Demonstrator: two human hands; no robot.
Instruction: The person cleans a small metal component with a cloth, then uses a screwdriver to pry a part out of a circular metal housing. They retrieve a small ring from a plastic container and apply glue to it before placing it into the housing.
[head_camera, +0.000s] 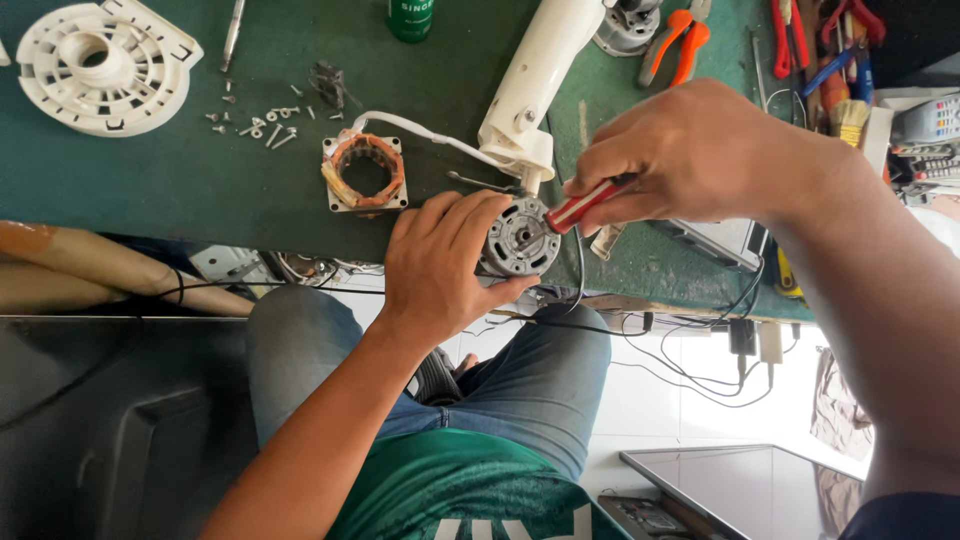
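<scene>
left hand (435, 262) cups round grey metal motor housing (520, 238) by its rim; right hand (690, 155) pinches red-handled screwdriver (585, 203); housing looks heavy, rigid, smooth-sided

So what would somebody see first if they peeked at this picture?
Probably the two hands in the middle: the left hand grips a round grey metal motor part at the edge of the green table, and the right hand pokes a red-handled screwdriver into it. Next, the copper-wound square coil just left of them, and the big white round plastic piece in the top left corner.
</scene>
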